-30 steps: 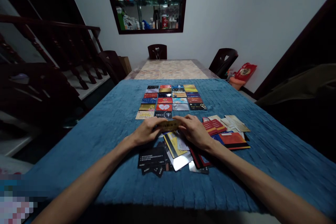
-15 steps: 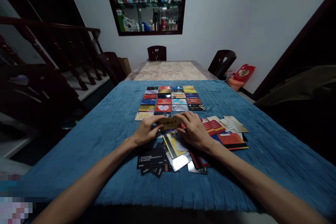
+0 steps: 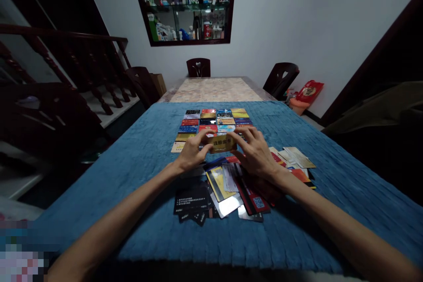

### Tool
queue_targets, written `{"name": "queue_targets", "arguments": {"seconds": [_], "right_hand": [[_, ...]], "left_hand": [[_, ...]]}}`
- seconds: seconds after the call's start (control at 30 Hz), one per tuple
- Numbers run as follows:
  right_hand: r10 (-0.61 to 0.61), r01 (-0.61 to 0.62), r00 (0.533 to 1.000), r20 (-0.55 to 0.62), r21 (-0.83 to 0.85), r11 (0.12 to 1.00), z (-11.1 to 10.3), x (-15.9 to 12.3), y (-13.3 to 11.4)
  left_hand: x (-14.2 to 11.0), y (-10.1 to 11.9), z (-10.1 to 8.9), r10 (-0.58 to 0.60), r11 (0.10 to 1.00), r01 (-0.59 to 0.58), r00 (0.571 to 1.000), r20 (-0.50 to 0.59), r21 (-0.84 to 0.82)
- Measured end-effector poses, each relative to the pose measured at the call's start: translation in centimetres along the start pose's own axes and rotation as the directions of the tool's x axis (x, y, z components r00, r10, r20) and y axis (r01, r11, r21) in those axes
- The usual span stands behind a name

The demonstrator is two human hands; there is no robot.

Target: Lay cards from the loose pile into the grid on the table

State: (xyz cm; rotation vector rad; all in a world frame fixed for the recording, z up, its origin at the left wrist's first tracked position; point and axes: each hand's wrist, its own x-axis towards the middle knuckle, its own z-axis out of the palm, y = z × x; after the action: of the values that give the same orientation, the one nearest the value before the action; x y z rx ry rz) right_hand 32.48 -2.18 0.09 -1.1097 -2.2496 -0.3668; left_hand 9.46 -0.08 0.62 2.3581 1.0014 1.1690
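A gold card point(image 3: 222, 143) with dark characters is held up between my two hands, its face toward me. My left hand point(image 3: 194, 151) pinches its left end between thumb and fingers. At the right end, my right hand point(image 3: 254, 151) grips it the same way. Beyond the card, rows of colourful cards point(image 3: 208, 121) lie side by side, and my hands and the gold card hide part of the nearest rows. Nearer to me is a loose pile with a yellow card point(image 3: 218, 185), a dark red card point(image 3: 253, 198) and several black cards point(image 3: 191, 199).
A blue cloth point(image 3: 132, 176) covers the near part of the table, with a bare patterned tabletop point(image 3: 214, 88) beyond it. More loose cards point(image 3: 299, 157) lie to the right. Dark chairs point(image 3: 280, 80) stand around the table, and a wall shelf point(image 3: 188, 4) hangs at the back.
Both hands have lifted the gold card up and moved it slightly right, away from the loose pile toward the rows. The dark red card in the pile shows more now.
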Motion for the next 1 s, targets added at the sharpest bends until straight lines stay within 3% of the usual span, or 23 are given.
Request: {"name": "queue_targets", "arguments": {"seconds": [0.17,0.4,0.7,1.0], "right_hand": [[0.018,-0.017,1.000,0.019,-0.023,1.000,-0.3,0.9,2.0],[0.047,-0.049,0.996,0.072,0.025,0.998,0.8,0.9,4.1],[0.084,-0.095,0.973,0.217,0.043,0.995,3.0,0.3,5.3],[0.121,-0.168,0.942,0.312,0.130,0.977,3.7,-0.5,6.0]], "left_hand": [[1.8,-0.6,0.8,0.074,0.992,-0.072,0.997,-0.018,0.105],[3.0,-1.5,2.4,0.150,0.956,-0.165,0.986,0.077,0.245],[3.1,-3.2,3.8,0.054,0.944,-0.111,0.981,0.185,0.311],[2.6,-3.9,4.8,0.006,0.951,-0.088,0.964,0.265,0.297]]}}
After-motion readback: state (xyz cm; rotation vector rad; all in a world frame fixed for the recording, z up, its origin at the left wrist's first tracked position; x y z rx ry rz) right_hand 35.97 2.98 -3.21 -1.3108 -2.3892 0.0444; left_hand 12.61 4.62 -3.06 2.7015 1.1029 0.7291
